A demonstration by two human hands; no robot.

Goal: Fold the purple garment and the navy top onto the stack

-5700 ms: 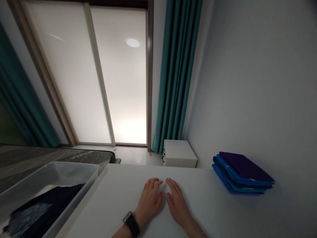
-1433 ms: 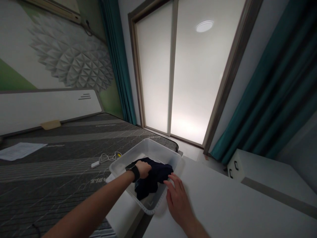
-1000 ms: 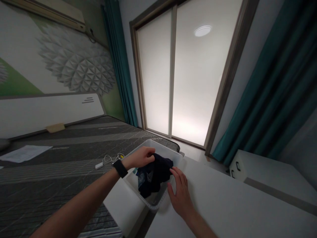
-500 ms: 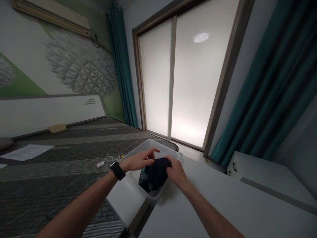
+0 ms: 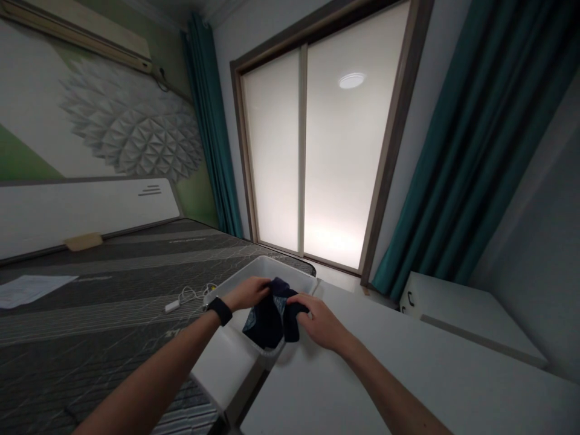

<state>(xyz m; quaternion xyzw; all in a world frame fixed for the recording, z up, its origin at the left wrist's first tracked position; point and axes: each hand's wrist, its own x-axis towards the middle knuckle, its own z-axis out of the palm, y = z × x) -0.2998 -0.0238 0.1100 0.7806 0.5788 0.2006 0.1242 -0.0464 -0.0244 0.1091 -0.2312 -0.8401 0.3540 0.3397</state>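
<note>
A dark navy garment with blue patterned patches (image 5: 265, 323) hangs bunched between my two hands, its exact kind not clear. Its lower part reaches into a whitish plastic bin (image 5: 294, 267), and one dark flap hangs over the bin's right side. My left hand (image 5: 247, 294), with a black watch (image 5: 220, 309) on the wrist, is closed on the cloth's upper left edge. On the right side of the cloth, my right hand (image 5: 319, 320) pinches a fold between thumb and fingers. Folds hide some of the fingertips.
The bin rests across white furniture tops (image 5: 362, 362) beside a grey striped mattress (image 5: 90, 344). On the mattress lie a white plug with a cable (image 5: 172, 306) and paper sheets (image 5: 34, 291). A low white cabinet (image 5: 471, 314) stands at the right by a teal curtain (image 5: 435, 199).
My left hand has gone from spread fingers above the cloth to gripping its upper edge. The garment is now pulled wider between both hands, showing more patterned cloth. The view has shifted slightly.
</note>
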